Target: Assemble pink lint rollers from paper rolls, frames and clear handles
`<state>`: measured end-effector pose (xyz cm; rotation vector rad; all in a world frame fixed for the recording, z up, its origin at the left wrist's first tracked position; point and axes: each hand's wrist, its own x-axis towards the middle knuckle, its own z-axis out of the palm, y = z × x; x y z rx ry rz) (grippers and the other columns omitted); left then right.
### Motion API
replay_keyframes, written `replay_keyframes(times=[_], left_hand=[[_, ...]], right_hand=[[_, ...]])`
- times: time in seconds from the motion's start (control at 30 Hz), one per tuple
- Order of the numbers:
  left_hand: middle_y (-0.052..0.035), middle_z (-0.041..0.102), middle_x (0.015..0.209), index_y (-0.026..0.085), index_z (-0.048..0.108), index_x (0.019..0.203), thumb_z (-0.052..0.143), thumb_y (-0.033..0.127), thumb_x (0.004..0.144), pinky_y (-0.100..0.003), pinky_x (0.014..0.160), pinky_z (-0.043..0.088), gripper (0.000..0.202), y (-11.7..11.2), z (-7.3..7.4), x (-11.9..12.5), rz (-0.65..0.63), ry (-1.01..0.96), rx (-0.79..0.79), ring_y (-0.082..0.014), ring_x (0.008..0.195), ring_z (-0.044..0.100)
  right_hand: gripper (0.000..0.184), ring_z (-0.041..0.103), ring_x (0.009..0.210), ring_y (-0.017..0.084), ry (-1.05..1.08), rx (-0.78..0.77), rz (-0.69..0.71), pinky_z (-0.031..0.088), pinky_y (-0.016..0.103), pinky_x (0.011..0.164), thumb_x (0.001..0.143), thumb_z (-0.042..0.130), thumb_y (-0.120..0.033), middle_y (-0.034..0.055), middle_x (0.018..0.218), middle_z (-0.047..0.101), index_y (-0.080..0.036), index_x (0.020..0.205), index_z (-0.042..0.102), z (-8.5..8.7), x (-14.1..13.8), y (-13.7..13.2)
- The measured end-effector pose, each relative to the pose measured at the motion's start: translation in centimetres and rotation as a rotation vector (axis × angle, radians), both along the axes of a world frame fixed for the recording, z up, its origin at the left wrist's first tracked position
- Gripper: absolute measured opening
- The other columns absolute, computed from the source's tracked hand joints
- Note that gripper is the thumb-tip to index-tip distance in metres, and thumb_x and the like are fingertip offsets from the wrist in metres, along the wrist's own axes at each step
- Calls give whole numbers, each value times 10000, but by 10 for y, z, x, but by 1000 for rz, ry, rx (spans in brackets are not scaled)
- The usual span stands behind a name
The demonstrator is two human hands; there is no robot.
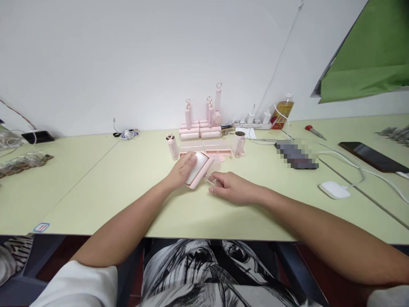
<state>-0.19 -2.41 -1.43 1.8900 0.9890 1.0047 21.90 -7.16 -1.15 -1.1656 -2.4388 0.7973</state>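
Note:
A pink lint roller point(200, 172) with a white roll is held tilted above the table between my two hands. My left hand point(182, 171) grips the head from the left, its fingers over the white roll. The clear handle lies in the closed fingers of my right hand point(234, 187). Just beyond are pink roller covers point(228, 151) lying on the table, partly hidden by the held roller. A loose pink tube-shaped piece point(173, 147) stands to their left and a similar piece point(239, 145) to their right.
Several pink lint rollers point(200, 132) with heart-shaped loops stand against the wall. A power strip point(255, 125), a drink bottle point(283, 111) and a screwdriver point(315, 132) are at the back right. A phone point(372, 156), a white charger point(334, 190) and cables lie at the right.

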Motion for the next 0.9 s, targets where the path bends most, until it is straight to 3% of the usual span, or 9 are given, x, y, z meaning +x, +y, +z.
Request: replay_keyframes(times=[0.07, 0.13, 0.2, 0.27, 0.37, 0.5, 0.6, 0.7, 0.9], left_hand=[[-76, 621, 943, 164, 582, 1102, 210, 628, 928, -269, 604, 446, 620, 12, -5, -7, 79, -89, 12, -176, 770, 561], [-88, 628, 1006, 162, 594, 1110, 300, 610, 920, -268, 625, 456, 568, 25, -10, -15, 157, -49, 93, -174, 797, 568], [-95, 625, 1115, 170, 602, 1142, 468, 540, 885, -293, 760, 473, 469, 33, -14, -20, 198, 106, 208, -185, 894, 580], [-106, 581, 1248, 187, 562, 1250, 548, 467, 857, -330, 898, 448, 482, 36, -18, -21, 170, 266, 273, -217, 1046, 567], [-121, 499, 1379, 224, 451, 1393, 618, 406, 807, -376, 977, 416, 636, 34, -21, -17, 71, 428, 279, -276, 1226, 496], [-107, 605, 1255, 255, 505, 1345, 711, 336, 696, -368, 902, 443, 686, 31, -23, -12, 24, 540, 214, -311, 1140, 561], [-67, 670, 977, 206, 571, 1225, 713, 354, 681, -329, 768, 460, 581, 32, -23, -10, 105, 417, 111, -244, 862, 626], [-4, 617, 768, 167, 593, 1012, 676, 412, 715, -258, 598, 433, 394, 32, -20, -9, 197, 105, -59, -153, 654, 571], [53, 530, 578, 181, 529, 899, 599, 387, 761, -201, 375, 264, 258, 23, 0, -10, 254, -216, -212, -77, 405, 425]], right_hand=[[219, 466, 613, 132, -11, -33, 19, 323, 248, 564, 894, 521, -393, 1, 728, 561, -176, 869, 541, 0, 1, -1], [213, 453, 611, 128, -34, -83, 76, 310, 241, 547, 882, 535, -388, -9, 711, 543, -179, 843, 544, 0, 3, -1], [210, 441, 605, 123, -43, -128, 149, 304, 236, 537, 871, 551, -385, -14, 702, 538, -179, 830, 550, 1, 5, -1], [209, 443, 610, 121, -41, -148, 198, 310, 236, 541, 865, 560, -383, -16, 705, 540, -180, 819, 550, 2, 7, -2], [201, 453, 614, 120, -36, -157, 222, 316, 238, 550, 864, 560, -375, -20, 705, 541, -182, 809, 545, 4, 7, -2], [192, 458, 615, 122, -29, -159, 224, 317, 239, 549, 864, 558, -368, -17, 712, 553, -183, 811, 547, 3, 6, -2], [198, 451, 619, 121, -16, -157, 183, 316, 235, 546, 861, 564, -375, -21, 711, 540, -185, 813, 538, 0, 7, -1], [218, 421, 590, 112, 23, -165, 100, 292, 232, 529, 858, 570, -398, -37, 673, 493, -183, 831, 542, -2, 7, 1], [249, 369, 541, 99, 186, -208, -73, 273, 234, 509, 860, 562, -436, -67, 621, 385, -189, 844, 537, -8, 6, 8]])
